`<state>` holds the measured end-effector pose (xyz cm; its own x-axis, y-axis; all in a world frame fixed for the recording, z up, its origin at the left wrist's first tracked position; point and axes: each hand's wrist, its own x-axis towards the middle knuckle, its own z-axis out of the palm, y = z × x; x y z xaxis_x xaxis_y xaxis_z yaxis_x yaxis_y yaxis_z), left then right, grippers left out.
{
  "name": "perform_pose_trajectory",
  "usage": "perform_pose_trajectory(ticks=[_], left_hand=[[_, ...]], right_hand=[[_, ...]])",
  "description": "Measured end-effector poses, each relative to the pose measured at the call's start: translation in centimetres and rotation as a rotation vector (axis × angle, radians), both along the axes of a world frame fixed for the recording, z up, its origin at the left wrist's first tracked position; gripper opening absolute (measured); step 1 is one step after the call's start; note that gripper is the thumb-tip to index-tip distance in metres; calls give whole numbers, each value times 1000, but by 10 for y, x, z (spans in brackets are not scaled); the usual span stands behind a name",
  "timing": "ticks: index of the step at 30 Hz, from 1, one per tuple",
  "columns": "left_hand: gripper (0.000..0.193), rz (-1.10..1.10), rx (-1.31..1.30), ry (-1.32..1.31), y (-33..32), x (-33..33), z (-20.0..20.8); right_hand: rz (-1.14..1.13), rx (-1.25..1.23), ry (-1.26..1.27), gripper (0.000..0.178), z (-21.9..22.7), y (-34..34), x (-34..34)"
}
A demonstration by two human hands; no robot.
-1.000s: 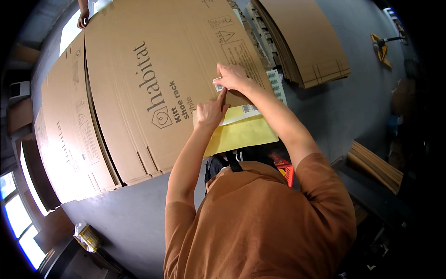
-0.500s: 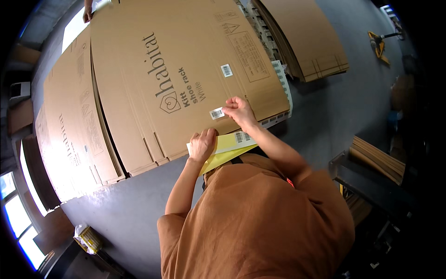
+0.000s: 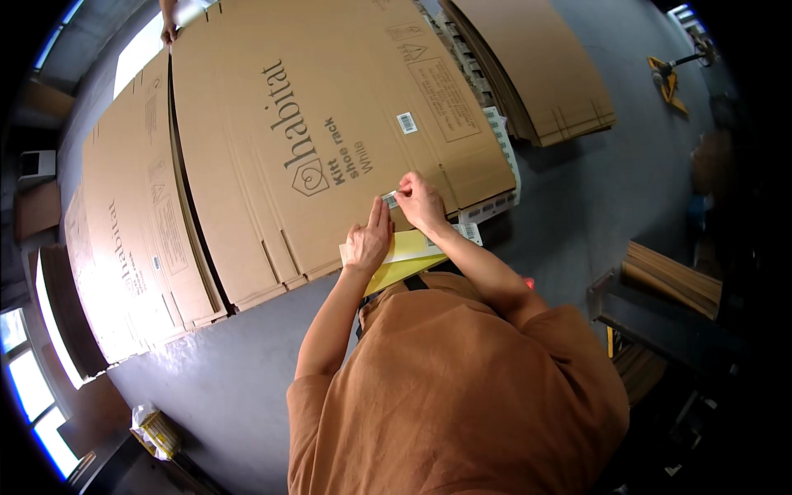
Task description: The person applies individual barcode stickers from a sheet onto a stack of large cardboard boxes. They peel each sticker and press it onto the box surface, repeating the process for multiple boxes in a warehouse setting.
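A small label [image 3: 390, 198], apparently lengthwise along the cardboard sheet's [image 3: 272, 107] near edge, is pinched by the right hand [image 3: 419, 202]; the left hand [image 3: 369, 241] is laid flat, fingers released.

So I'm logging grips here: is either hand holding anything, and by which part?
The right hand pinches a small label by its right end. The left hand lies flat on the cardboard, gripping nothing.

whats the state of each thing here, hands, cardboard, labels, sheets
left hand: open, flat on the yellow sheet
right hand: pinching a small label against the cardboard
top cardboard sheet: flat, unfolded, one barcode sticker on it
yellow sheet: lying at the cardboard's near edge
far cardboard stack: flat, piled
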<state>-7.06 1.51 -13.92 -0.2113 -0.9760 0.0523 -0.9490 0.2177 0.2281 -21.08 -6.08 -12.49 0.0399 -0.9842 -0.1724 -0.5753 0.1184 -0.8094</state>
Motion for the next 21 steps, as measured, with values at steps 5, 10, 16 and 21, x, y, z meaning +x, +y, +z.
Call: perform_pose_trajectory(ticks=[5, 10, 16, 21], left_hand=[[30, -10, -50, 88, -4, 5, 10], [18, -20, -106, 318, 0, 26, 26], [31, 59, -176, 271, -16, 24, 54], [23, 20, -299, 113, -38, 8, 82]], right_hand=[[165, -336, 386, 33, 9, -14, -16], [605, 133, -53, 35, 34, -26, -72], [816, 191, 81, 28, 71, -24, -97], [752, 29, 137, 17, 102, -34, -87]])
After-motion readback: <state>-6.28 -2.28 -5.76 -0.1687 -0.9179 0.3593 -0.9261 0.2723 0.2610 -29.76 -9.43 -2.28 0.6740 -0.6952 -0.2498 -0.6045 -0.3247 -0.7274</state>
